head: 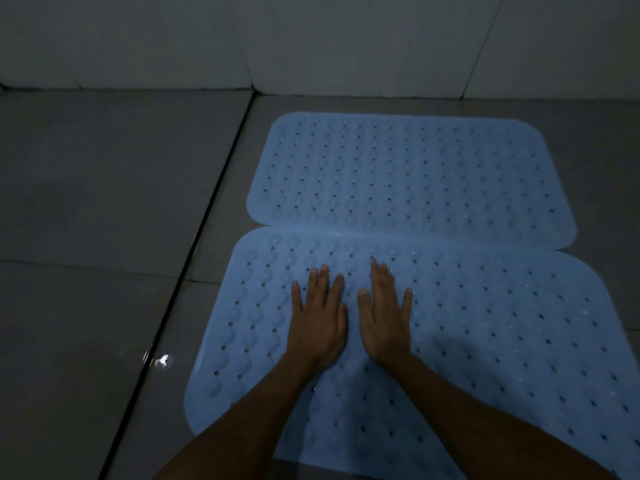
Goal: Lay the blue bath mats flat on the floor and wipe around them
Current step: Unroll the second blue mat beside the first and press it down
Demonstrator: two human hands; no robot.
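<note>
Pressing down on the near blue bath mat [450,341], the left hand [317,320] and the right hand [384,317] lay flat, palms down, fingers extended and released; neither hand grasped anything. The two hands rested side by side, close together but apart, on the half of the mat toward the left hand.

The far blue bath mat [408,171] lay ahead of the fingertips, apparently flat on the tiled floor [104,202]. Just ahead of the fingertips the near mat's far edge met the far mat's near edge; whether it overlapped or only touched could not be determined.

Outward of the left hand, a dark grout line [194,258] ran alongside the mats, with a bright wet glint [161,360] near the left wrist. The tiled wall [346,39] stood beyond the far mat.

Risk assessment: the floor appeared wet, so pressure applied at an angle could slide the near mat rather than seat it. A ridge at the shared edge could remain raised if pressing stopped short of it.

Visibility limits: lighting was dim. The near mat was cut off at the lower and right frame edges. No wiping cloth was in view. Suction cups beneath the mats were hidden.
</note>
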